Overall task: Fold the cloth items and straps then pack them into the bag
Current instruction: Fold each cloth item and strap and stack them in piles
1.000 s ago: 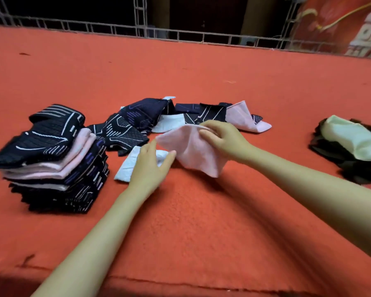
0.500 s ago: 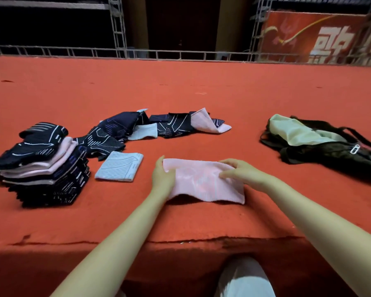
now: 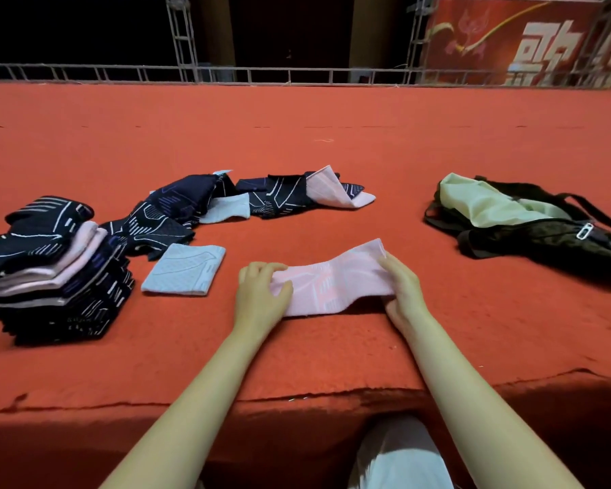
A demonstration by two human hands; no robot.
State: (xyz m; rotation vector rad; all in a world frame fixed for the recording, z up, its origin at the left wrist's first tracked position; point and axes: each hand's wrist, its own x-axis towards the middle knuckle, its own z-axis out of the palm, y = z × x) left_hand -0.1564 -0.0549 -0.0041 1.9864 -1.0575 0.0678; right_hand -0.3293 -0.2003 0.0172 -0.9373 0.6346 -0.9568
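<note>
We are mid-fold: our left hand (image 3: 260,294) pinches one end of the pale pink patterned cloth (image 3: 332,278) and our right hand (image 3: 404,294) grips the other, the piece stretched between them on the red felt tabletop (image 3: 332,358). Left of the left hand lie a folded light-blue cloth (image 3: 184,275) and, further out, a tall stack of folded navy and pink cloths (image 3: 50,270) — that much looks done. Beyond our hands a heap of unfolded dark cloths (image 3: 226,202) waits. The dark green bag (image 3: 529,224), far right of the right hand, seems unpacked — its opening is hard to read.
</note>
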